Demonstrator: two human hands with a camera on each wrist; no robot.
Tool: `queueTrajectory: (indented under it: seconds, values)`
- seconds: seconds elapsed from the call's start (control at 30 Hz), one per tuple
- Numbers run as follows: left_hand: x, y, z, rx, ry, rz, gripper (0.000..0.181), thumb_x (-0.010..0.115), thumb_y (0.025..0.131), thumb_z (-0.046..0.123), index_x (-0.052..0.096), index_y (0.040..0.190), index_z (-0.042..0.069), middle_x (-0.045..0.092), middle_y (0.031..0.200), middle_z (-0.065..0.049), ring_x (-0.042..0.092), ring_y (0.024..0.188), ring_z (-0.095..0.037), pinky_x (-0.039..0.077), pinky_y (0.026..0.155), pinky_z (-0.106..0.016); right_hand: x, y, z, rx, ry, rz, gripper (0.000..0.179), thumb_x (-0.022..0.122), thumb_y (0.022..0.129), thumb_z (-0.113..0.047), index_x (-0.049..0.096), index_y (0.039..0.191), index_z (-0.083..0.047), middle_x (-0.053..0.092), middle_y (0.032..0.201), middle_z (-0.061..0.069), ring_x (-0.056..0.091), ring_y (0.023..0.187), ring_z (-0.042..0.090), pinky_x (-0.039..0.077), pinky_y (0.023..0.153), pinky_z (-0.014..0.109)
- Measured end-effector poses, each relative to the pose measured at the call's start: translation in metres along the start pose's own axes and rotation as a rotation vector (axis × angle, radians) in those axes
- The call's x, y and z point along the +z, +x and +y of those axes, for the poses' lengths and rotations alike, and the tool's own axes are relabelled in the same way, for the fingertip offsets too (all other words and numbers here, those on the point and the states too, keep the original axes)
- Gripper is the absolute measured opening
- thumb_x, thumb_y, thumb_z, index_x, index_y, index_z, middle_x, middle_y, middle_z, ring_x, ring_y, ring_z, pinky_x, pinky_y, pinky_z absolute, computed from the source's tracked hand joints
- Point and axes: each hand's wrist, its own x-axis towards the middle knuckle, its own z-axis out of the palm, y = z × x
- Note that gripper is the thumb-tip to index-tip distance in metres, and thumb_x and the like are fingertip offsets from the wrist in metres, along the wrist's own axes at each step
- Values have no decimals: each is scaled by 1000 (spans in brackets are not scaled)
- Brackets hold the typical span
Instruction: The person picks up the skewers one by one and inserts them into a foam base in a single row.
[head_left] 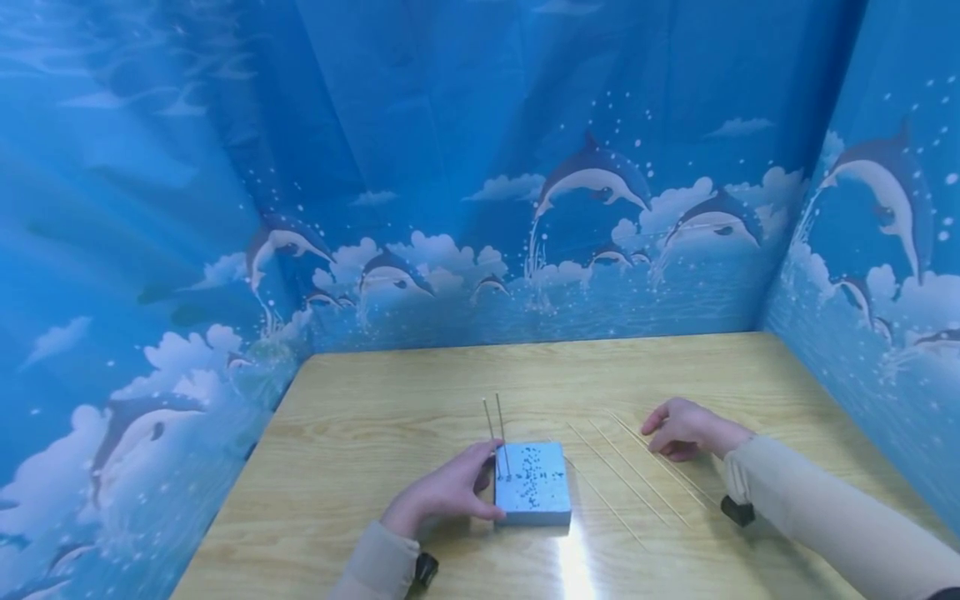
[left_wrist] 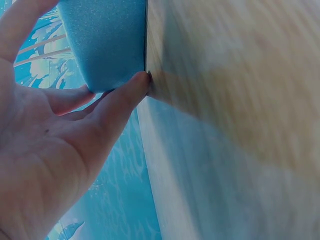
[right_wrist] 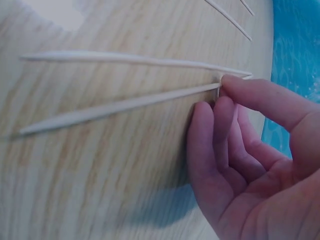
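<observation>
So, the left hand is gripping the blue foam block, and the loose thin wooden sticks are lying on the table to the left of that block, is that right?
Not quite: the left hand is gripping the blue foam block, but the loose thin wooden sticks lie on the table to its right, as the head view shows.

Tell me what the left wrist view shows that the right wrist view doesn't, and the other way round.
Only the left wrist view shows the left hand, which holds the blue block, and two thin sticks just past the block's edge.

Only the right wrist view shows the right hand and the pale sticks spread across the table; its fingers are close to one, though whether they grip it is unclear.

Both show the wood-grained tabletop and part of the blue backdrop.
</observation>
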Motion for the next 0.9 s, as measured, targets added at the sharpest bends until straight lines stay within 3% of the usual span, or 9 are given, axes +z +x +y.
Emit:
queueTrajectory:
  seconds: [0.23,0.53,0.9]
  values:
    - [0,0,1,-4,13,3,109,88,69,33,25,155,8,31,160,-13,36,145,-28,46,112,-32,-10,4,5,16,31,-60,36,75,78,-2,67,112,1,62,71,2,60,65,13,59,61,27]
    - [0,-1,1,7,31,7,109,87,70,34,25,155,7,31,160,-13,35,146,-28,43,114,-35,-19,3,6,38,166,-109,43,71,81,-1,62,122,4,65,74,1,62,67,12,61,65,28]
    - [1,0,-2,16,43,17,110,87,70,36,24,156,9,31,160,-12,36,145,-28,43,114,-37,-31,-5,-9,-62,267,-130,51,63,89,-3,49,137,6,65,74,-2,64,70,9,62,69,28]
